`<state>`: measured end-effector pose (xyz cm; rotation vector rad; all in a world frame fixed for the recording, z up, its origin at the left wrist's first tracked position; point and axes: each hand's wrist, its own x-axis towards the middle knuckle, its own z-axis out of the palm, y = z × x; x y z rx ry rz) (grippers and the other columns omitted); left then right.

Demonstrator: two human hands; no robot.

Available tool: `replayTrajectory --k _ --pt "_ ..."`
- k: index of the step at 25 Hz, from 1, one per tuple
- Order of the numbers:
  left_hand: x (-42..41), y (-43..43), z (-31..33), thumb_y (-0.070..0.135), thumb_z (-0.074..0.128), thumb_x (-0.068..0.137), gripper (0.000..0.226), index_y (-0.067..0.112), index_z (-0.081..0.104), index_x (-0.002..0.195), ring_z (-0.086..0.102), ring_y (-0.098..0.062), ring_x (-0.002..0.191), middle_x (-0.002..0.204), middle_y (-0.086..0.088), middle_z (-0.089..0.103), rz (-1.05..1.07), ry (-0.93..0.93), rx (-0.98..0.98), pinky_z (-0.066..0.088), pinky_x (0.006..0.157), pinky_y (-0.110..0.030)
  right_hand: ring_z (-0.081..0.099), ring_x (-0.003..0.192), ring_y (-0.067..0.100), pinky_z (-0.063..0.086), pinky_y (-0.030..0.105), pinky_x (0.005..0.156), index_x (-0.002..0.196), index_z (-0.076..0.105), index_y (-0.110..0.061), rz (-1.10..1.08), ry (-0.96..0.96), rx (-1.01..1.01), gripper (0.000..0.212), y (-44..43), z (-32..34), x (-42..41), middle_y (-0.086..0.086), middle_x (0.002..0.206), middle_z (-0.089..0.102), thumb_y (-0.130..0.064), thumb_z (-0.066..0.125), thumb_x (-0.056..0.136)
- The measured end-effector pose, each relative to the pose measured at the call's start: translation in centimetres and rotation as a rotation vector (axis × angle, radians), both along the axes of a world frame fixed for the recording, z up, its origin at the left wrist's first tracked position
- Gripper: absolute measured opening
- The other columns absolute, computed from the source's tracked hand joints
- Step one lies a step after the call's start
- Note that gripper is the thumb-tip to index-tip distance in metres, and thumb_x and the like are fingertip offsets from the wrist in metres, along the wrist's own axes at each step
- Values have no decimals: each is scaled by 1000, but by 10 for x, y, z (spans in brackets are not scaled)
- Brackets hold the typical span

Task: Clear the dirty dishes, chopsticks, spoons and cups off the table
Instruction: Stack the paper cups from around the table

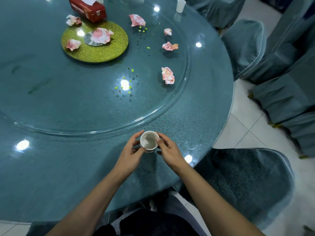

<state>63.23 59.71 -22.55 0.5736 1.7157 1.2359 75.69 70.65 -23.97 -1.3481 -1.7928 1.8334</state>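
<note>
Nearest the body, both bare forearms are reaching out over the blue-green surface (68, 167). The left grip (131, 150) and the right grip (167, 150) are curling round a small white cup (149, 141) from either side, fingers pinching its wall, the right thumb lying against the rim. The cup is sitting near the surface's near edge, mouth tipping toward the camera; whether its base is touching down cannot be told. A covered chair (238, 181) is standing just to the right. Beyond the cup, a glass turntable (51, 99) is carrying green scraps (127, 82) and a crumpled stained napkin (167, 75), with more napkins farther back. A gold disc (105, 51) is lying at its middle, a red tissue box (87, 9) behind it. A second white cup (180, 5) is standing upright at the far edge.
</note>
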Motion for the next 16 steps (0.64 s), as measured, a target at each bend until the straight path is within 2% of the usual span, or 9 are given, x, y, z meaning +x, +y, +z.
replayTrajectory --k 3,5,7,9,11,13,16 --pt "8 9 7 4 64 90 54 45 57 125 68 -13 103 121 1 70 -37 -2 37 52 87 -26 66 112 15 51 52 102 107 67 -55 -74 0 7 24 0 6 14 -20 111 71 -52 55 87" --pt "15 18 14 18 63 82 52 55 60 118 69 -15 105 120 2 71 -46 -10 45 54 90 -30 67 111 14 52 51 101 106 67 -55 -119 -3 16 21 3 15 24 -20 109 72 -49 56 90" --pt "25 31 22 21 61 80 51 58 61 114 69 -15 105 118 3 72 -82 -17 66 54 91 -31 67 109 15 55 48 99 108 68 -48 -184 3 11 18 9 25 39 -16 108 72 -39 57 98" --pt "39 44 28 12 63 86 51 54 62 115 69 -14 106 117 6 73 -132 -14 95 53 88 -26 66 104 15 55 46 95 108 67 -43 -264 17 4 22 16 34 56 -12 108 71 -26 54 104" --pt "56 57 35 -1 60 94 53 46 61 119 69 -14 107 118 5 72 -183 -16 119 52 86 -23 66 97 14 55 48 94 106 67 -44 -326 19 35 25 21 41 74 -17 101 71 -24 53 105" --pt "73 67 43 -4 57 96 51 41 61 120 69 -15 108 119 3 71 -207 -27 131 53 86 -23 65 92 12 54 50 93 107 67 -44 -360 16 70 26 24 46 92 -20 98 71 -24 52 104" --pt "105 85 58 -6 57 95 50 37 61 121 69 -16 109 120 0 71 -267 -19 158 55 86 -23 66 104 12 54 47 98 116 68 -35 -430 48 118 23 31 56 127 -17 109 71 -26 51 103"
